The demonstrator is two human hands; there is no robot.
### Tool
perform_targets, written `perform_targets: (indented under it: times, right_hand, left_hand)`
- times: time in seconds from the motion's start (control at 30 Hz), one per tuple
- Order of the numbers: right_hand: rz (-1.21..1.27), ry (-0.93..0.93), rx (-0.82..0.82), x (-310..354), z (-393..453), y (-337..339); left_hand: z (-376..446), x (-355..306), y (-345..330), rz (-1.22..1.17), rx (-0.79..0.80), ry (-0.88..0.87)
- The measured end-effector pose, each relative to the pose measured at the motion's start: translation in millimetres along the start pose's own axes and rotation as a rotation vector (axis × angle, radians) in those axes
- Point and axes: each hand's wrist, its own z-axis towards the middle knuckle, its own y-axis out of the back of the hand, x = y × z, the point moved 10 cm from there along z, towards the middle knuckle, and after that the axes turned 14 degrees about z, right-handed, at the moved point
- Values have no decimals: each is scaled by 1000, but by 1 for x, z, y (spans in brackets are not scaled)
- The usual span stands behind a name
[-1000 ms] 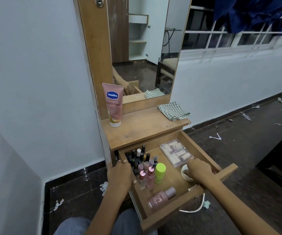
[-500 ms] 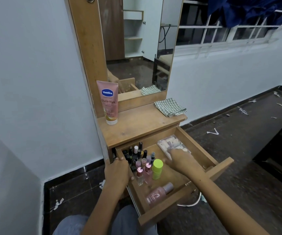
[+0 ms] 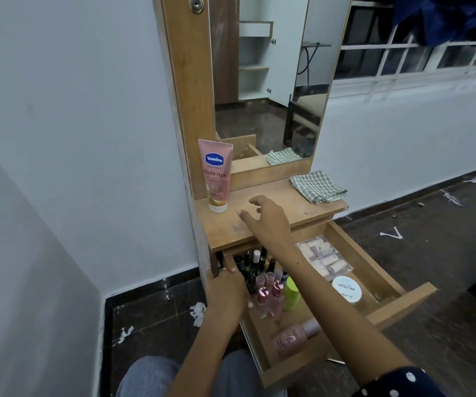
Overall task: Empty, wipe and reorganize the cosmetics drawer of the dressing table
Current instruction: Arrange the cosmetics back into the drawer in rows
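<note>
The wooden drawer point(image 3: 402, 303) stands pulled out under the dressing table top point(image 3: 302, 207). Inside are several nail polish bottles point(image 3: 255, 263), a lime-green bottle point(image 3: 291, 293), a pink bottle point(image 3: 294, 336) lying flat, a clear box of small rolls point(image 3: 324, 257) and a white round jar point(image 3: 347, 289). My left hand point(image 3: 228, 290) grips the drawer's left wall. My right hand point(image 3: 265, 217) hovers over the table top with fingers spread and nothing in it, to the right of a pink Vaseline tube point(image 3: 216, 174) standing upright.
A folded checked cloth point(image 3: 317, 186) lies at the right end of the table top, below the mirror point(image 3: 268, 81). A white wall is on the left. Scraps of white paper point(image 3: 198, 312) litter the dark floor. My knees are under the drawer.
My right hand has left the drawer and risen to hover over the table top. The white jar lies uncovered in the drawer. My left hand has stayed on the drawer's side.
</note>
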Motion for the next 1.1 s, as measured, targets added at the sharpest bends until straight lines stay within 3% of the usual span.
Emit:
perform_targets:
  times: [0.4, 0.8, 1.1]
  right_hand:
    - [382, -82, -179, 20, 40, -46]
    - [456, 34, -19, 5, 52, -31]
    - [374, -40, 45, -33, 9, 58]
  left_hand:
    - [-2, -2, 1, 21, -10, -21]
    - [-2, -2, 2, 48, -17, -31]
    - [-3, 0, 2, -12, -91, -3]
